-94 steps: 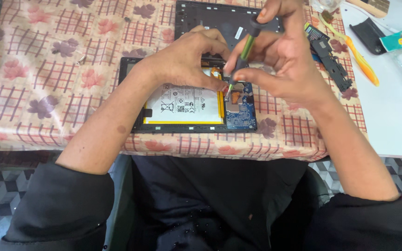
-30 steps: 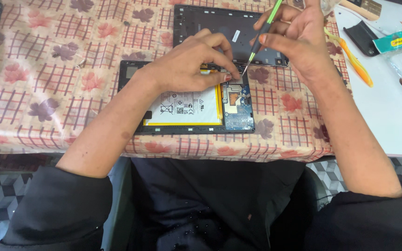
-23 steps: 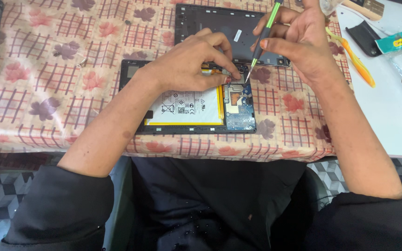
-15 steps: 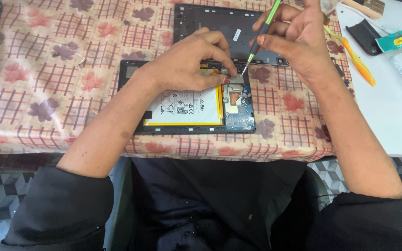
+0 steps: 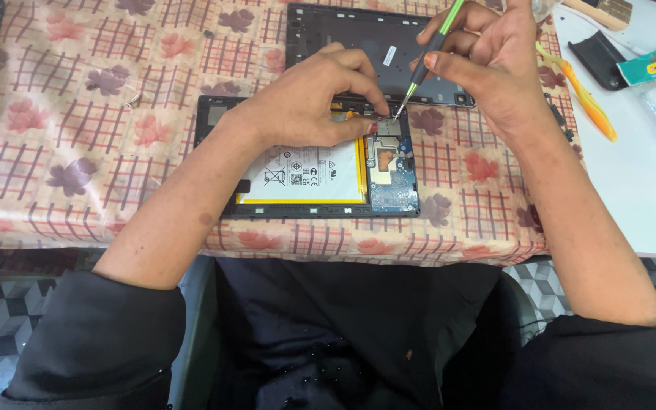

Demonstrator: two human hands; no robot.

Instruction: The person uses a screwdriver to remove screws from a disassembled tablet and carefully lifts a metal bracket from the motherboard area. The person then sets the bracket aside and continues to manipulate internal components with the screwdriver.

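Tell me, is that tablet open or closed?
Open. The tablet lies with its battery and circuit board bare, and the back cover lies apart behind it.

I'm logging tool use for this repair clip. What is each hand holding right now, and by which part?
The right hand pinches a green-tipped screwdriver around its dark middle shaft. The left hand holds nothing; it presses on the opened tablet.

Table under floral checked cloth [image 5: 77, 152], opened tablet [image 5: 313, 178], dark back cover [image 5: 358, 38], orange pry tool [image 5: 590, 102]
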